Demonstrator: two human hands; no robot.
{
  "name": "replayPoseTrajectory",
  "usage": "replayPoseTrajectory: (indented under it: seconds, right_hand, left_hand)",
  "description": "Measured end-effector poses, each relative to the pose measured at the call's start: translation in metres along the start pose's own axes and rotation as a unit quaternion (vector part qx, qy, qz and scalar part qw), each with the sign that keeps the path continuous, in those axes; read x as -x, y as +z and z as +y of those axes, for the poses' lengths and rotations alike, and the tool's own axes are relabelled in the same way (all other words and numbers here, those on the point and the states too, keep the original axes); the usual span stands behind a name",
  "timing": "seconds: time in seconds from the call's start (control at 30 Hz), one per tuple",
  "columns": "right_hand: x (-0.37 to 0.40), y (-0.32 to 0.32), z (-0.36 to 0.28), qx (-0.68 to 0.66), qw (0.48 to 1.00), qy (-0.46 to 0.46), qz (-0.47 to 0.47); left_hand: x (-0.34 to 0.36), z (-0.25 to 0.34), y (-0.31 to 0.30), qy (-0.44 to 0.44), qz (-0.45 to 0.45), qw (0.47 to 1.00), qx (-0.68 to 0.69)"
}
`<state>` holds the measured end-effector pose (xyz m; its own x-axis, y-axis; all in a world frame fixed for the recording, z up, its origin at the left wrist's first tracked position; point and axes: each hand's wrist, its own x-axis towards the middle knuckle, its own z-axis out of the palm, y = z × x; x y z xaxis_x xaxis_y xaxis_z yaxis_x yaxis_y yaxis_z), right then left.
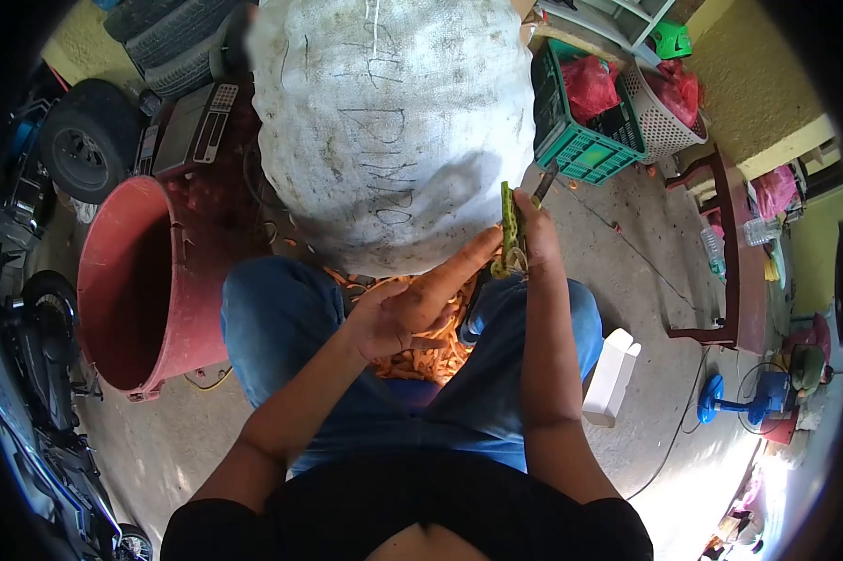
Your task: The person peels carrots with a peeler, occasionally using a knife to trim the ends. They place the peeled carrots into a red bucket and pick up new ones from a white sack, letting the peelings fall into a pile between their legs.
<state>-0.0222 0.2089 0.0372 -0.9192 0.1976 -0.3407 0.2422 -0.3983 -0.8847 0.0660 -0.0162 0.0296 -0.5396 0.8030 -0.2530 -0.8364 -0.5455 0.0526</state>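
My left hand point(382, 323) is closed around the thick end of a large orange carrot point(446, 282), which points up and to the right. Against the carrot's far tip is a green peeler point(508, 220), gripped by my right hand point(539, 234). A dark, narrow object point(546, 179) shows just beyond my right fingers; I cannot make out whether I hold it. Below, between my knees, lies a heap of orange peelings point(431, 363), partly hidden by my left hand.
A big white sack point(384, 122) with handwriting stands right in front of me. On the left are a red barrel point(127, 280), a wheel point(86, 140) and a motorcycle point(43, 411). On the right are a green crate point(590, 154), a white box point(611, 379) and a blue fan point(763, 397).
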Motion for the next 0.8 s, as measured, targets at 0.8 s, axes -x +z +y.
replayPoseTrajectory:
  seconds: [0.8]
  right_hand:
    - [0.029,0.072,0.059,0.193,0.963,-0.181,0.049]
  left_hand:
    - [-0.065,0.034,-0.046,0.049,0.056,0.996,-0.049]
